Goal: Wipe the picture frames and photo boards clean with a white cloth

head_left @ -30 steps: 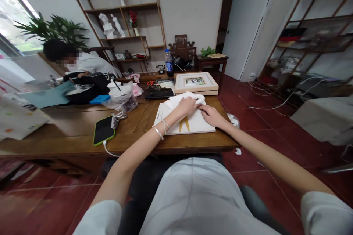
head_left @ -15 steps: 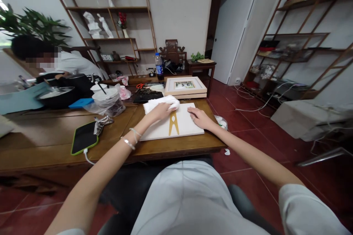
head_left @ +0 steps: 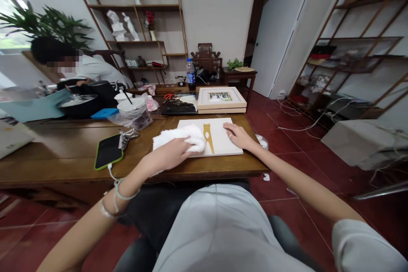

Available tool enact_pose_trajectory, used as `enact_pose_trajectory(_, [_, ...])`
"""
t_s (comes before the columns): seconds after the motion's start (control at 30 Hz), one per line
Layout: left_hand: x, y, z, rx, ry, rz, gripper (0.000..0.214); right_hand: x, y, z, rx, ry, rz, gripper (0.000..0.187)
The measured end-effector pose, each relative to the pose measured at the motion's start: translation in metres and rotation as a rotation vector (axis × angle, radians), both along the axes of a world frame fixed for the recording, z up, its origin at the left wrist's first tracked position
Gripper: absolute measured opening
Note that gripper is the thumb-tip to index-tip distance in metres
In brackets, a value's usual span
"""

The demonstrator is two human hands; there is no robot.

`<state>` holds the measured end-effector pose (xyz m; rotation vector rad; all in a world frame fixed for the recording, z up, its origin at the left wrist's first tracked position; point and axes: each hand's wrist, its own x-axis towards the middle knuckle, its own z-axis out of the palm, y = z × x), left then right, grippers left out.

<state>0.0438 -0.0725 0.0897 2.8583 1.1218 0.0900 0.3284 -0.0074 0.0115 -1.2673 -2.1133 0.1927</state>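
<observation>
A white board [head_left: 221,136] lies flat at the front edge of the table, with a flat gold cat-headed piece [head_left: 207,129] on it. My left hand [head_left: 174,152] grips a folded white cloth [head_left: 172,134], pressing it on the left part of the board and over one leg of the gold piece. On the board's right side rests my right hand [head_left: 238,136], fingers stretched out flat and holding nothing.
Behind the board lie framed pictures [head_left: 223,98] and a dark panel [head_left: 180,104], near a blue-capped bottle [head_left: 191,74]. To the left are a charging phone [head_left: 109,151], a bagged cup [head_left: 135,112] and a black bowl [head_left: 78,106]. A person [head_left: 95,70] leans over the table's far left.
My left hand has drawn the cloth toward me and to the left, uncovering the top of the gold piece. My right hand stays on the board. The view has shifted slightly.
</observation>
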Motion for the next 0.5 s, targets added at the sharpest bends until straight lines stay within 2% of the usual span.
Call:
enact_pose_trajectory(0.1, [0.004, -0.03, 0.011, -0.062, -0.003, -0.026, 0.037, 0.0, 0.0, 0.001, -0.008, 0.006, -0.004, 0.039])
enact_pose_trajectory(0.2, [0.007, -0.026, 0.005, -0.044, -0.02, -0.02, 0.036, 0.0, 0.0, 0.003, -0.008, -0.013, -0.014, 0.038])
enact_pose_trajectory(0.27, [0.01, -0.006, -0.007, 0.009, -0.008, 0.004, 0.036, 0.0, 0.0, 0.003, -0.004, -0.031, -0.021, 0.038])
enact_pose_trajectory(0.4, [0.019, 0.055, -0.033, 0.15, -0.031, 0.103, 0.038, 0.0, 0.0, 0.004, 0.004, -0.04, -0.023, 0.037])
enact_pose_trajectory(0.5, [0.027, 0.089, -0.042, 0.243, -0.079, 0.192, 0.041, -0.001, -0.001, 0.004, -0.004, -0.029, -0.023, 0.037])
